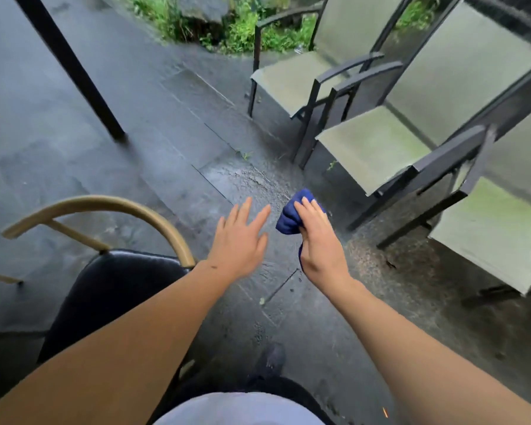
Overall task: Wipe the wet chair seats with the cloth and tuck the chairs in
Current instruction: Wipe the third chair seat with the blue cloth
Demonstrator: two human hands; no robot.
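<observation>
My right hand (pixel 318 240) is shut on a bunched dark blue cloth (pixel 288 217), held in the air over the wet paving. Beside it on the left, my left hand (pixel 241 240) is spread flat with fingers apart and holds nothing. Just left of that hand stands a chair with a black padded seat (pixel 114 289) and a curved tan backrest (pixel 105 205); my left forearm crosses over its seat. Three black-framed chairs with pale green mesh seats line the right side: the far one (pixel 288 81), the middle one (pixel 371 145) and the near one (pixel 488 237).
A black table leg (pixel 74 72) slants down to the wet stone floor at upper left. Green plants (pixel 242 29) grow beyond the paving at the top. My dark shoe (pixel 270 360) stands on the slabs below my hands. Open wet paving lies between the two chair groups.
</observation>
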